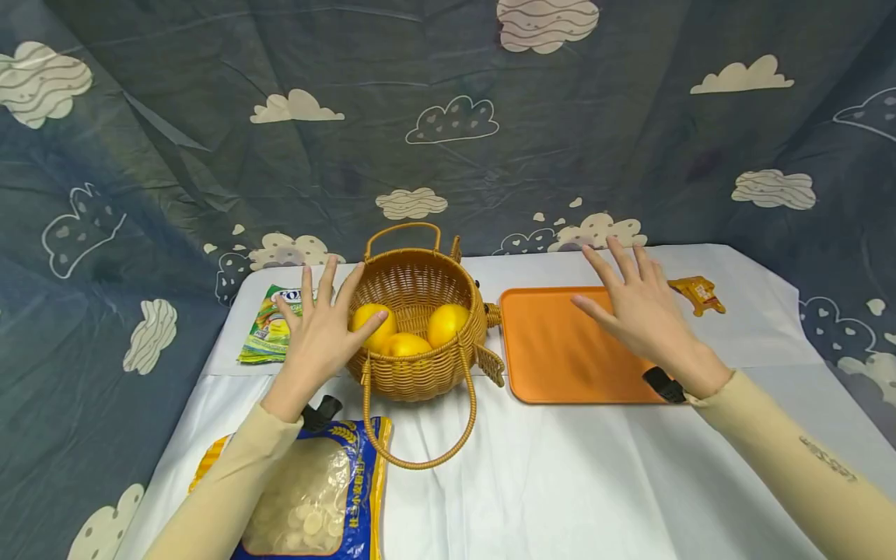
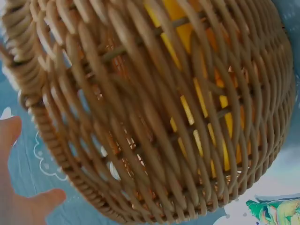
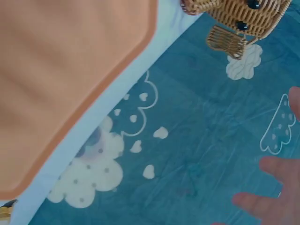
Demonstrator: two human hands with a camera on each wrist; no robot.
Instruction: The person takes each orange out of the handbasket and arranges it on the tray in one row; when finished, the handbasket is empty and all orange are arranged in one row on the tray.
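A woven wicker basket [image 1: 413, 381] shaped like an animal stands near the table's middle with three yellow lemons [image 1: 404, 344] inside. Its one handle stands up at the back and the other hangs down in front. My left hand [image 1: 320, 330] is spread beside the basket's left side, fingers apart and nothing held. In the left wrist view the basket weave [image 2: 154, 112] fills most of the picture. Over the orange tray [image 1: 560, 350] my right hand [image 1: 640, 307] is spread too, with nothing in it. The right wrist view shows its fingers [image 3: 276, 197] apart.
A green snack bag [image 1: 264, 330] lies left of the basket, partly behind my left hand. At the front left is a blue bag of pale round pieces [image 1: 308, 498], with a yellow packet [image 1: 208, 459] beside it. A small orange packet [image 1: 700, 295] sits beyond the tray's right corner.
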